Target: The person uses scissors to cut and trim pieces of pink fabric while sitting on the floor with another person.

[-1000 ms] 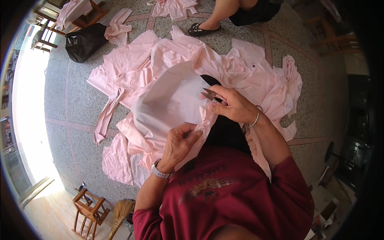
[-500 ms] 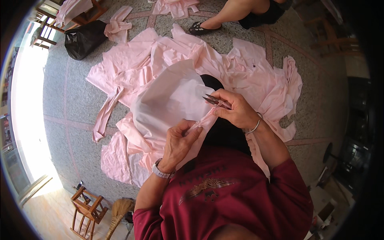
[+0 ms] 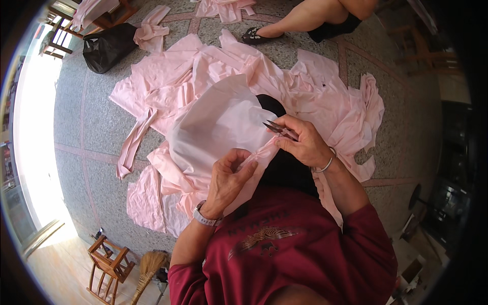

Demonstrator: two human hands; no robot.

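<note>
A piece of thin pale pink cloth (image 3: 216,119) lies across my lap and spreads forward, its gathered edge running between both hands. My left hand (image 3: 227,178) is closed, pinching that edge between thumb and fingers. Close by on the right, my right hand (image 3: 307,145) grips a pair of small thread snips (image 3: 275,126), their dark pointed blades parted and pointing left above the cloth. Thumb and fingers of the same hand also hold the cloth's edge. The snips' handles are mostly hidden in the palm.
A large heap of pink cloth pieces (image 3: 168,76) covers the speckled floor ahead. A black plastic bag (image 3: 109,48) stands far left. Another person's leg (image 3: 300,20) reaches in at the top. A small wooden chair (image 3: 109,262) and a straw broom (image 3: 148,269) are at lower left.
My right hand with the snips has shifted slightly to the right. My left hand keeps its pinch on the cloth. More of the other person's limbs shows at the top.
</note>
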